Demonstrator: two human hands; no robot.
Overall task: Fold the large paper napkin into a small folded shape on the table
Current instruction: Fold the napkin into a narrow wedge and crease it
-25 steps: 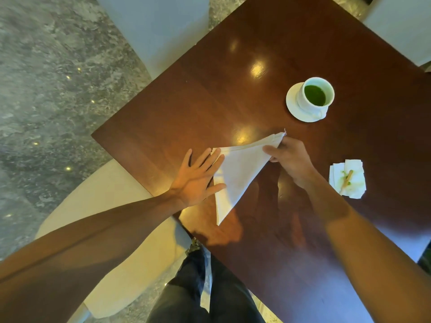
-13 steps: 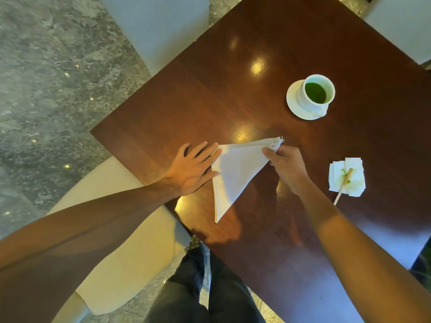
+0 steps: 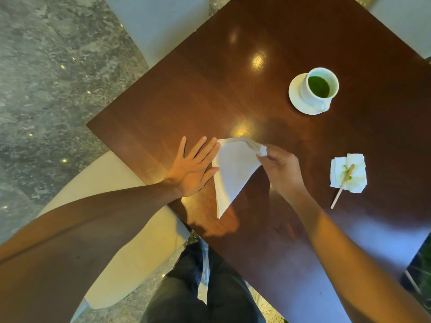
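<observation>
The white paper napkin (image 3: 233, 173) lies folded as a triangle on the dark wooden table (image 3: 233, 85), its long point aimed at the near edge. My left hand (image 3: 193, 167) rests flat, fingers spread, with the fingertips on the napkin's left side. My right hand (image 3: 279, 169) pinches the napkin's right corner, which is lifted off the table and bunched between the fingers, pulled over toward the left.
A white cup of green drink on a saucer (image 3: 313, 92) stands at the far right. A small stained napkin with a wooden stick (image 3: 348, 172) lies to the right of my right hand. Pale chairs (image 3: 112, 229) stand around the table.
My right hand has lifted the napkin's right corner and carried it left, so the top edge is now shorter and curled. My left hand stays flat on the left side.
</observation>
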